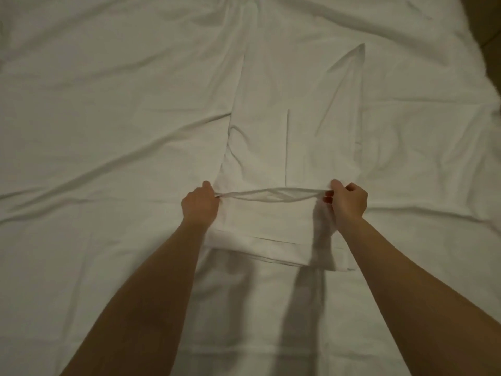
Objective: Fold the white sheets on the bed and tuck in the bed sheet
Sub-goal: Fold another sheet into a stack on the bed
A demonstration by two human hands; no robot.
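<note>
White sheet (295, 131), already folded into a long narrow strip, lies on the bed sheet (108, 118) that covers the mattress. Its long axis runs straight away from the person, from the near fold close to their body up toward the far end of the bed, where the strip bunches into gathers at the top of view.

Near end is doubled back on itself: a flat folded panel sits between the forearms, its layered hem edges showing toward the person.

Left hand (200, 203) pinches the left corner of the turned-over edge, fingers curled tight on the cloth. Right hand (348, 200) does the same at the right corner, thumb on top, fingertips tucked beneath. Between the two, the edge is pulled fairly taut, sagging a little in the middle, lifted just off the strip below.

Both hands are level with each other, one on each long side of the strip, neither clearly nearer. The unfolded length lies directly ahead of them, well beyond the knuckles.

Judgement: the fold is being worked end over end along the long axis, so the next carry goes forward, away from the body, with both corners kept square to the side edges. Most of the strip remains unfolded. Bed sheet is heavily creased; tucking appears not yet done, though its edges are out of view.
</note>
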